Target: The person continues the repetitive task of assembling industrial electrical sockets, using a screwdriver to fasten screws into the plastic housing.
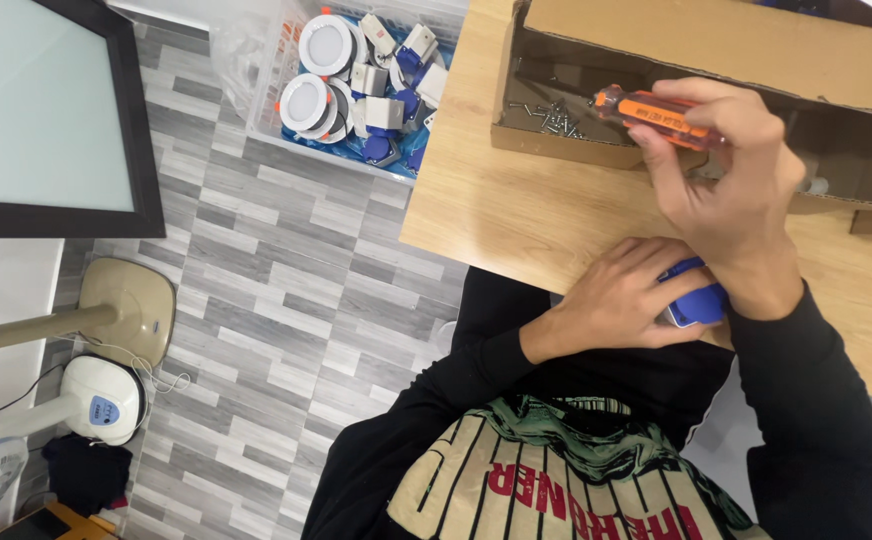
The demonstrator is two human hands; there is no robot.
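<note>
We see the right hand (731, 190) clenched around an orange-handled screwdriver (656, 115), held at about 1 o'clock over the light wooden counter (516, 215). At 3 o'clock the left hand (621, 295) grips a small blue plastic part (698, 300) at the counter's edge. An open brown cardboard box (696, 50) with loose screws sits at 12 o'clock.

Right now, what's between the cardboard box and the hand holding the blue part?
In the head view, only bare wooden table lies between the cardboard box and the left hand on the blue part.
</note>
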